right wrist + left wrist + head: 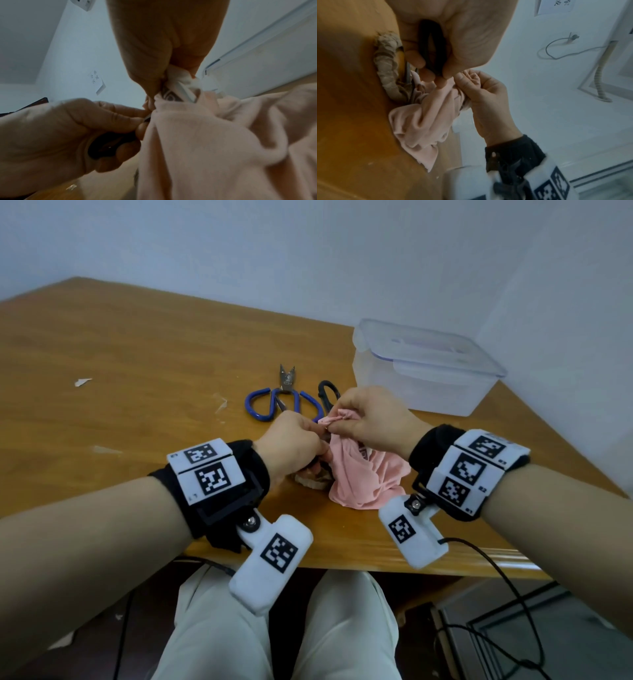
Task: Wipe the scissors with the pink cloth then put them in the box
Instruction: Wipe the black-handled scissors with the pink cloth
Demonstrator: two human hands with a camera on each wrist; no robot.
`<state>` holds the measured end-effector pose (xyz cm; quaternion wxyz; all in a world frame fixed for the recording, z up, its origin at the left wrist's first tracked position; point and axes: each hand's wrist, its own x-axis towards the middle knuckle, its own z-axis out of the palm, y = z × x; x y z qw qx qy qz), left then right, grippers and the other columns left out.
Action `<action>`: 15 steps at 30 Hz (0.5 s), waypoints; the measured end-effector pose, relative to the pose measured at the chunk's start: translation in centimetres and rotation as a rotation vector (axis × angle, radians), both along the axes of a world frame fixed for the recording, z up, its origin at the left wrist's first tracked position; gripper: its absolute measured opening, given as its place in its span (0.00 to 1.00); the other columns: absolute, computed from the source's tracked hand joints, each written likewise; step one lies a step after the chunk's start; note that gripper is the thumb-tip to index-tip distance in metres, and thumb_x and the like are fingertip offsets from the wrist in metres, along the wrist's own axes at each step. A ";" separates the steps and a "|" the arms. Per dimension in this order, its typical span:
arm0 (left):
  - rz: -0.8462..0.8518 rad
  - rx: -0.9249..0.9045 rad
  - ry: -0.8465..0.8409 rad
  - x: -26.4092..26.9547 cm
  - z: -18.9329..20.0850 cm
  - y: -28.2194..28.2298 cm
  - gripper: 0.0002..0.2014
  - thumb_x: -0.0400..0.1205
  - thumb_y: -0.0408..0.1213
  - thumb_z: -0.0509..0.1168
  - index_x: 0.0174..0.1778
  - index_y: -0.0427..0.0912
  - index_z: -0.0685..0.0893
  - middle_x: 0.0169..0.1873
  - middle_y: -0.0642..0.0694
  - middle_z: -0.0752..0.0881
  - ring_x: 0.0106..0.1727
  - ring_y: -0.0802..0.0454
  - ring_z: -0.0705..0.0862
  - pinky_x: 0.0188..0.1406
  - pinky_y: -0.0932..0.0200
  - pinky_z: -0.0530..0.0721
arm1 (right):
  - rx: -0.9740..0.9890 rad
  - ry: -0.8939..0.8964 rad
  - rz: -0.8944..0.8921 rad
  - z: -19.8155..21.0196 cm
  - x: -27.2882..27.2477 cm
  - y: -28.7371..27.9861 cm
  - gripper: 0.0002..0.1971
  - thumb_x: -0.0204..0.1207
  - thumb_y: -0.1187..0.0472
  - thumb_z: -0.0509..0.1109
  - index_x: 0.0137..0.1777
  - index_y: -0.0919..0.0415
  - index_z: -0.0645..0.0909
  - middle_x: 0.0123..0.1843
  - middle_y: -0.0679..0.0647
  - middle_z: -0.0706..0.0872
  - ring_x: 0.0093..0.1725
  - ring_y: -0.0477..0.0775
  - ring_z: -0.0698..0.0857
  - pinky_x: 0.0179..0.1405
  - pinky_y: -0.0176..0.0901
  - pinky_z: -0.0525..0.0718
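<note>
the left hand (294, 440) is curled around the black looped handle of a pair of scissors (431, 54); the left wrist view shows the dark oval loop sitting in the palm with the fingers (415, 58) closed over it. only a sliver of the blades shows where they enter the pink cloth (366, 477), so their shape cannot be told. under that hand on the counter (120, 354) lies another pair of scissors with grey-beige wrapped handles (387, 65), partly under the cloth.

further back on the counter lie the blue-handled scissors (284, 402), their short pointed blades slightly apart and aimed away from the person. just right of them a black-handled pair (327, 393) is half hidden behind the right hand.

the pink cloth is soft, matt and heavily creased. its upper part is bunched over the blades, and the rest drapes down onto the counter near the front edge. the right hand (368, 416) pinches that bunched part between thumb and fingers, touching the left hand's fingertips.

to the right, well apart from the hands, the box (421, 371) stands near the counter's far corner: clear plastic, rectangular, with a clip-on lid closed on it. through the frosted walls no contents can be made out.
</note>
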<state>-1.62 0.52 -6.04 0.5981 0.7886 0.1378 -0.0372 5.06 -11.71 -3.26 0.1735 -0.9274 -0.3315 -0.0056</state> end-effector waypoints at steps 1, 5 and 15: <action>-0.014 0.003 -0.001 -0.1 0.0 -0.1 0.15 0.81 0.24 0.64 0.64 0.36 0.83 0.34 0.44 0.87 0.30 0.52 0.81 0.31 0.59 0.85 | 0.039 0.014 -0.045 -0.1 0.1 0.0 0.09 0.76 0.57 0.73 0.50 0.62 0.86 0.48 0.56 0.86 0.48 0.51 0.81 0.49 0.44 0.79; -0.030 0.015 -0.028 0.1 0.2 -0.1 0.12 0.82 0.24 0.63 0.59 0.37 0.85 0.36 0.42 0.87 0.29 0.52 0.80 0.27 0.61 0.81 | 0.169 0.011 -0.161 -1.1 0.5 0.3 0.12 0.75 0.56 0.74 0.51 0.64 0.83 0.46 0.56 0.85 0.48 0.54 0.83 0.45 0.45 0.79; -0.056 0.075 -0.045 0.0 0.2 0.1 0.11 0.83 0.23 0.60 0.57 0.35 0.84 0.32 0.45 0.85 0.26 0.53 0.78 0.26 0.61 0.80 | 0.716 0.722 -0.387 -0.2 0.4 0.5 0.08 0.64 0.72 0.80 0.36 0.63 0.83 0.29 0.54 0.87 0.30 0.50 0.87 0.30 0.37 0.87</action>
